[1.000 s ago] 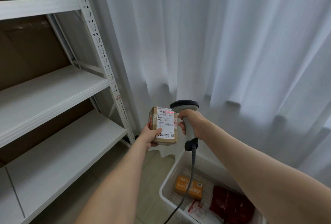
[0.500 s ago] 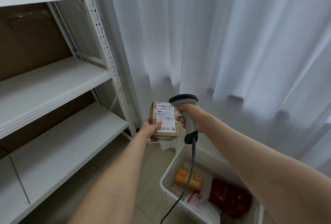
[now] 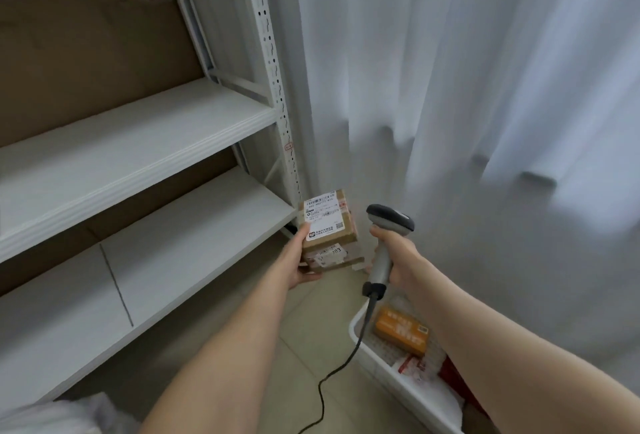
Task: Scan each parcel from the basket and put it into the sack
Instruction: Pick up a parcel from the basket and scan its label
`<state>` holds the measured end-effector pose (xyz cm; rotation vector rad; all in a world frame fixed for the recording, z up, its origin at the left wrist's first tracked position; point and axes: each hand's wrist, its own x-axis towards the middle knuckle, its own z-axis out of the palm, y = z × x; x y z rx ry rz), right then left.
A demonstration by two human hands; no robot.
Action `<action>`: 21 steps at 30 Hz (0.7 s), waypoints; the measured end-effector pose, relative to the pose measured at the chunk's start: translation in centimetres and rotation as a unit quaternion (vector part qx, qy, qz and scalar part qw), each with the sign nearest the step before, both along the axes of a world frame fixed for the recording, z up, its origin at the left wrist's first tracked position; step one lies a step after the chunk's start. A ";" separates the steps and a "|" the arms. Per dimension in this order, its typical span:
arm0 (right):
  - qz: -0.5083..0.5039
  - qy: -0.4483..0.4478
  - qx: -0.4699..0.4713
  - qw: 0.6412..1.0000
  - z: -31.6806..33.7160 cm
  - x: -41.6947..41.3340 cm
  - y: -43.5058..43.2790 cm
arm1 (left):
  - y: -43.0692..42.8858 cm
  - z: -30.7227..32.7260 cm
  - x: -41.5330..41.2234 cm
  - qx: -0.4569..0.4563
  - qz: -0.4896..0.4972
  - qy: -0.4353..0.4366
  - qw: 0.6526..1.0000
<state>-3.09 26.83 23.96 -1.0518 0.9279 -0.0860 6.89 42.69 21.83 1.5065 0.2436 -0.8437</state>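
On my feed I count one white metal rack (image 3: 270,62) at the left, with three white shelf boards in view and brown cardboard behind them. At the bottom left corner lies a bit of crumpled white material (image 3: 59,413); I cannot tell whether it is the sack.

Two bare forearms reach in from below. The left hand (image 3: 298,262) holds the one parcel (image 3: 329,229) that is out of the basket, thumb on its top left edge and fingers curled under it, in the air just in front of the rack's corner post. The parcel is a small brown cardboard box, taped. I count two labels: a white shipping label on the top face with a barcode, small print and a QR code, and a second one on the near side where I read "203". The box is tilted, its top face turned toward me.

To its right, apart from it, the right hand (image 3: 398,253) is wrapped round the grey handle of one barcode scanner (image 3: 388,225), whose dark head is uppermost. One black cable (image 3: 346,361) hangs from the handle down to the beige tiled floor (image 3: 311,329).

At the lower right one white basket (image 3: 388,369) stands on the floor, partly hidden by the right arm. In it I make out three things: an orange parcel (image 3: 401,329), a red and white packet (image 3: 415,364) and a dark red item (image 3: 453,378). One white curtain (image 3: 485,87) fills the background.
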 end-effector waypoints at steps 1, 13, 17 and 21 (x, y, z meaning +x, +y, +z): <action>0.012 -0.008 0.012 1.000 -0.2 0.1 1.1 | 1.3 0.1 -0.4 -0.010 0.004 0.009 1.000; 0.109 -0.032 -0.020 0.993 0.5 -7.2 18.3 | 18.3 2.0 -11.2 0.061 0.060 -0.086 0.993; 0.161 -0.039 -0.057 0.985 1.1 -8.6 24.3 | 23.6 3.8 -15.0 0.051 0.027 -0.084 0.995; 0.221 -0.049 -0.080 0.971 1.7 -8.8 29.8 | 29.2 4.5 -17.1 0.091 0.054 -0.091 0.990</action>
